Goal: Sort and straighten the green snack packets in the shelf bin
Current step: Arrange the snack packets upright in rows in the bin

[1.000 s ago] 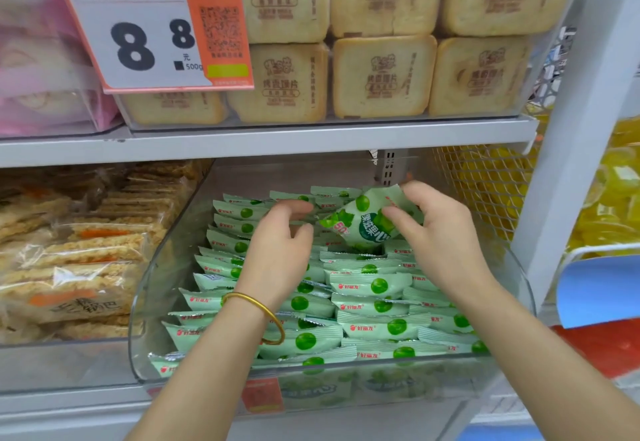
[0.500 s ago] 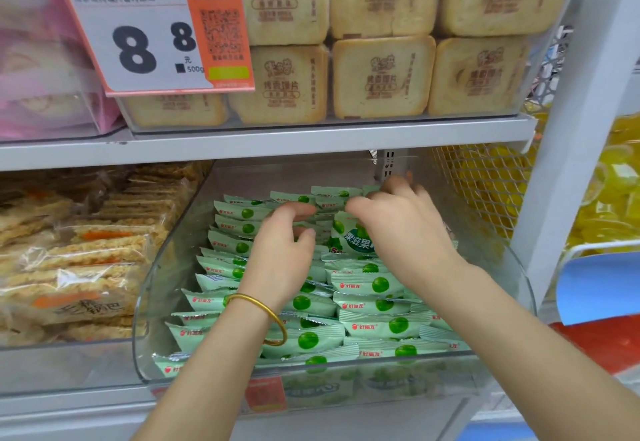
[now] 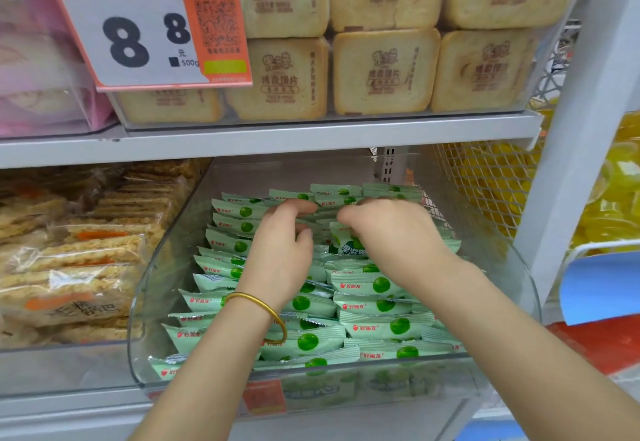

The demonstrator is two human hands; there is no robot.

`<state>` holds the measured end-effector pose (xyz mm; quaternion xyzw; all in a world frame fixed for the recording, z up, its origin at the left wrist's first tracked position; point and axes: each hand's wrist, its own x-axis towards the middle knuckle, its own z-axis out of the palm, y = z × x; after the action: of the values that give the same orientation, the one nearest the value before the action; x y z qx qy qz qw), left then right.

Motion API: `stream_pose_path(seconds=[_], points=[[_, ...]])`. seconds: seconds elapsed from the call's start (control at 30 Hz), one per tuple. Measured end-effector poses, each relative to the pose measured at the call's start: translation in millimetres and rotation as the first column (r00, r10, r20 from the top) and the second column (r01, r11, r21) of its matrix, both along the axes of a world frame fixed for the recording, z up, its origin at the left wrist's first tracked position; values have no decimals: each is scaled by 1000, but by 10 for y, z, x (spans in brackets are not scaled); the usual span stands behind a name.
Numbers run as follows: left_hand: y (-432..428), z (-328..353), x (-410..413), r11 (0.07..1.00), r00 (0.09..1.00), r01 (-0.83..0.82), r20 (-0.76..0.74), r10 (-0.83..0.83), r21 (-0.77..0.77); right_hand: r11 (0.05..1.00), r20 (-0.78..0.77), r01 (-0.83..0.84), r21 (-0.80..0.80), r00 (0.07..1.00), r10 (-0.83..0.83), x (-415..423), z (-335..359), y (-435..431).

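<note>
The left grip, the left hand (image 3: 280, 253) with a gold bangle (image 3: 258, 302) at its wrist, curls thumb and forefinger over the back rows of green snack packets (image 3: 377, 284); whether it pinches any I cannot tell. Just right of it, the right hand (image 3: 391, 232) arches over one tilted packet (image 3: 346, 245) standing on end. Its fingertips are hidden, so its hold is unclear too. The packets lie in overlapping rows inside the clear shelf bin (image 3: 156, 302), at the centre of the frame.
</note>
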<state>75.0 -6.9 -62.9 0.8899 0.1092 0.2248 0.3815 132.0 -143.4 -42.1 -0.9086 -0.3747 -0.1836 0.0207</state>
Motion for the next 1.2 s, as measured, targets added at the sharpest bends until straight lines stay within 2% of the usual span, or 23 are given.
stream_pose_path(seconds=[0.1,0.23,0.37,0.53,0.67,0.8,0.9,1.0,1.13,1.2], points=[[0,-3,0,1000,1000,3,-2,-3,12,999,-86,-14,-40,996,10,23,-66,51],[8,-9,-9,999,1000,20,-9,-19,36,989,-249,41,140,968,-5,58,13,-105],[3,9,-9,997,999,31,-13,-30,72,968,-260,-3,252,963,71,75,50,-275],[-17,6,22,995,999,38,-24,-35,95,982,-327,-104,157,933,151,123,-65,-180],[-23,6,27,995,999,31,-20,-29,90,992,-345,-93,91,931,119,160,-117,-132],[-11,5,17,996,999,30,-21,-28,89,992,-348,-75,105,931,107,164,-115,-148],[1,3,17,995,999,29,-20,-28,92,995,-394,-96,15,915,94,109,-148,-60],[-5,5,8,993,999,38,-36,-35,109,995,-464,-76,68,880,99,102,-144,-93],[-1,12,1,979,996,53,-78,-38,199,980,-399,-13,198,912,93,100,-145,-181],[-4,-11,9,958,994,59,-108,-30,280,978,-394,5,209,916,79,101,-152,-186]])
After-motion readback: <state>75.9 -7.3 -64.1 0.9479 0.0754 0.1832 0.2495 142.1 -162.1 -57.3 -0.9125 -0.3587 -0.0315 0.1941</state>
